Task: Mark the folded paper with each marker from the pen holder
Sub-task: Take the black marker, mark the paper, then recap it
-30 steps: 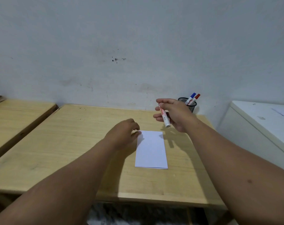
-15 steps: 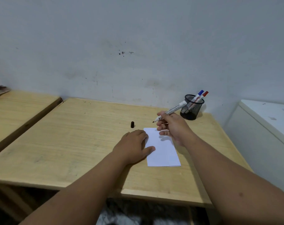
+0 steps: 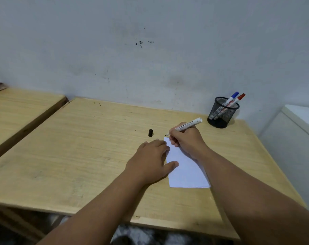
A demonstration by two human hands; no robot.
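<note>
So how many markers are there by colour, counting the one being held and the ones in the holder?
Black marker, uncapped, in the right hand: 1
Blue-capped marker in the pen holder: 1
Red-capped marker in the holder: 1
Total: 3

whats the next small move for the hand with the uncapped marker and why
Probably lower the tip of the marker the last bit onto the folded paper and draw a short stroke. The right hand holds it uncapped at the paper's far corner, the black cap stands on the table, and the left hand pins the sheet.
</note>
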